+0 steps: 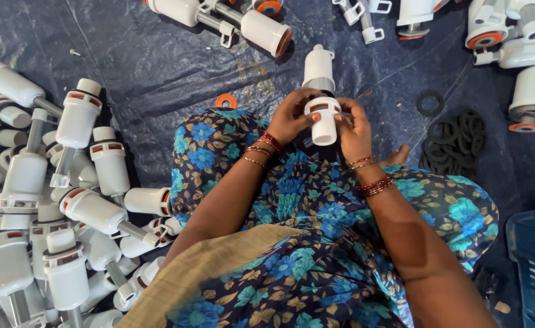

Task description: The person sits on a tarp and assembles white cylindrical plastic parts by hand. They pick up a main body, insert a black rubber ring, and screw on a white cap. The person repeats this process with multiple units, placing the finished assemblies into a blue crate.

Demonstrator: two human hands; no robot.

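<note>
The person sat on a dark blue plastic sheet [158, 67] and held a white plastic valve part with a grey band and a small orange mark [320, 97] up over the lap, so both hands could work on it close to the eyes. The left hand [292, 115] was curled shut around its left side to keep it from turning. The right hand [354, 130] was closed on its right side, with the fingertips [339, 119] pressing at the lower end.

A big pile of the same white valve parts [55, 200] lay on the left, easy to reach. A heap of black rubber rings [456, 143] lay on the right, near the right hand. One orange ring [225, 101] lay just past the knee.
</note>
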